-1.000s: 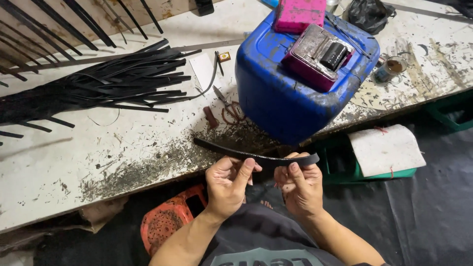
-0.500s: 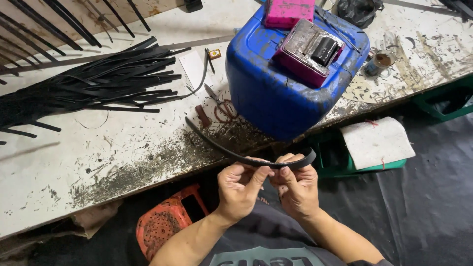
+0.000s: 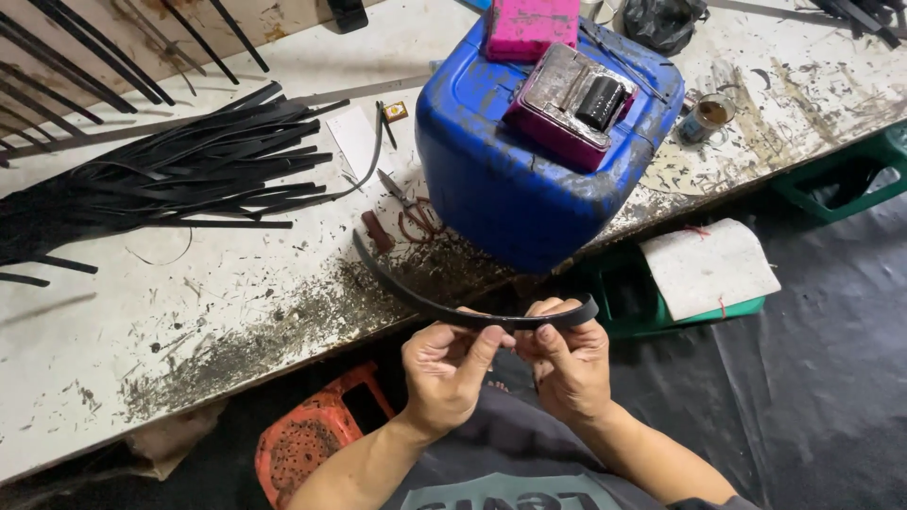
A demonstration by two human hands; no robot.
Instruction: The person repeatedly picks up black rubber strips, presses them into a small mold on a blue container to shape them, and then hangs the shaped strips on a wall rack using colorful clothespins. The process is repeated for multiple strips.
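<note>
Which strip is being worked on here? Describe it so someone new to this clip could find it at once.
Start at the big blue plastic drum on the stained white workbench. Just below it, off the bench's front edge, the left hand and right hand pinch one end of a long curved black strip. Unlike the black strips piled on the bench to the left, it is single, bowed and held up.

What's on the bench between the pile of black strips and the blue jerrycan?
Head view: scissors and a white card lie between strip pile and jerrycan.

long black strip (image 3: 444, 307) (curved) held above table edge.
</note>
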